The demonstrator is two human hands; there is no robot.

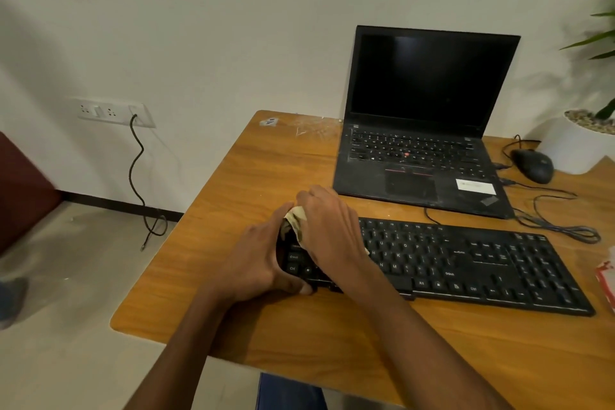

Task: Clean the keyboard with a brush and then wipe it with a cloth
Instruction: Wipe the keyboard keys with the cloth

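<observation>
- On the near half of the orange-brown wooden table (266, 326), the flat black plastic keyboard (466, 263) lay lengthwise, its left end covered by both hands.
- A crumpled pale beige cloth (294, 218) was bunched under the right hand (327, 226), whose fingers were curled together over it, pressing it onto the far-left keys.
- The keyboard's left edge was braced by the left hand (258, 260), fingers closed against the side and thumb tucked under the near edge.
- No brush was seen anywhere, so brushing was judged finished and wiping begun.
- The keys toward the right were judged not yet wiped.
- Beyond the keyboard stood an open black laptop (422, 130) with a black mouse (532, 165) on its right.
</observation>
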